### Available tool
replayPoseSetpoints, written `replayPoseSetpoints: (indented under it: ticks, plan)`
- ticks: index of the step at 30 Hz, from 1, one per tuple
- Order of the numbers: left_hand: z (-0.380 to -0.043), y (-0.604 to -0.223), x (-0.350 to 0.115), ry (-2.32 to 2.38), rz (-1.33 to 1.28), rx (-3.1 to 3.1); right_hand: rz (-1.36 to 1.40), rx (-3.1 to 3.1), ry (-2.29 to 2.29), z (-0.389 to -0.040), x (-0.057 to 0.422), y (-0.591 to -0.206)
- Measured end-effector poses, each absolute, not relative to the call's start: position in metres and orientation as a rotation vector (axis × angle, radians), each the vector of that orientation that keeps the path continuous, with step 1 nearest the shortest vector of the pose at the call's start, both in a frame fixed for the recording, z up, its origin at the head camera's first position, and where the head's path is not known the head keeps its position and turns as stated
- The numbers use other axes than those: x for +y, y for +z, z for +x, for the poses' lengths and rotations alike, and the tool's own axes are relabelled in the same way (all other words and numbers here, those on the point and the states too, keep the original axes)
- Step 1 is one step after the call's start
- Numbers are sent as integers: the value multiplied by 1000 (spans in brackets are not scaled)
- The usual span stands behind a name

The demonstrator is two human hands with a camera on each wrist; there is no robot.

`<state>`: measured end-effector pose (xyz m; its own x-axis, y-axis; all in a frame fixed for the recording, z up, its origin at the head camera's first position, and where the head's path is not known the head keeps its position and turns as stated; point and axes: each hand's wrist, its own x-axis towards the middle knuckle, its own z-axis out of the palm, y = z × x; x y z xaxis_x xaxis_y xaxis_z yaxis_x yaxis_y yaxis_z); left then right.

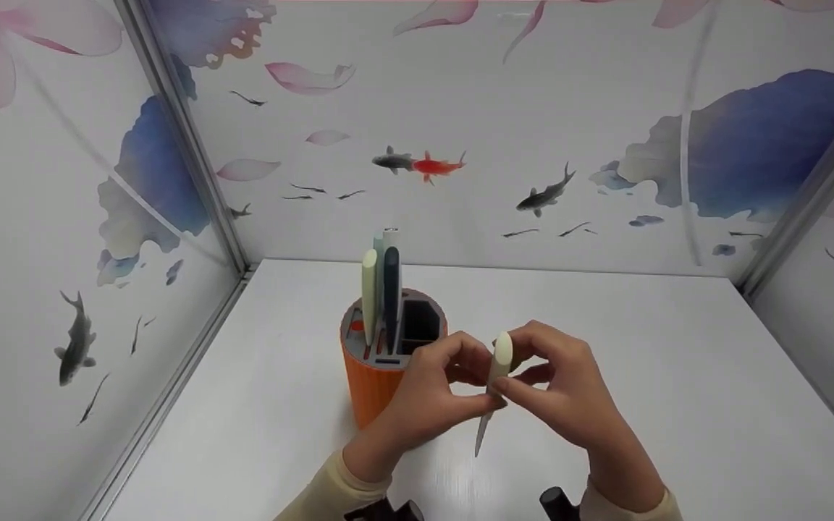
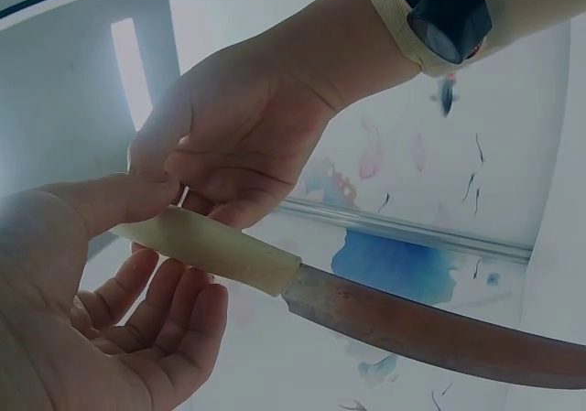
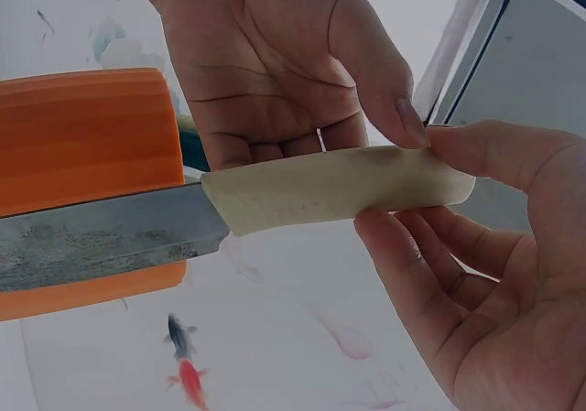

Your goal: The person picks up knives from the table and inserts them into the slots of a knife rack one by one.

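Observation:
Between both hands is a knife with a cream handle and a metal blade, its blade slanting downward in the head view. My left hand pinches the handle from the left, thumb on the near side. From the right, my right hand pinches the same handle with thumb and fingers. Dark marks cover part of the blade in the right wrist view. Just beyond the left hand stands an orange knife block with a grey slotted top. Upright in it are a cream handle, a dark navy handle and paler ones behind.
A white table carries the knife block. White panels with painted fish, petals and blue leaves enclose it at the back and both sides, joined by metal corner posts. Dark devices sit by the wrists.

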<state>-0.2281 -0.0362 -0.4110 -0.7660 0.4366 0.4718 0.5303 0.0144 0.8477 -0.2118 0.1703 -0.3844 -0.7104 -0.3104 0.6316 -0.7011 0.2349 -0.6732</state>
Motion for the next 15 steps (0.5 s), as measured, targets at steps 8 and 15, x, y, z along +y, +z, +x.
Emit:
replayPoseSetpoints:
  ticks: [8, 15]
  plan:
    - [-229, -412, -36, -1937, -1020, -2225, 940, -2133, 1487, -212, 168, -386]
    - [-229, -413, -35, -1931, -1019, -2224, 915, -2152, 1464, -211, 168, -385]
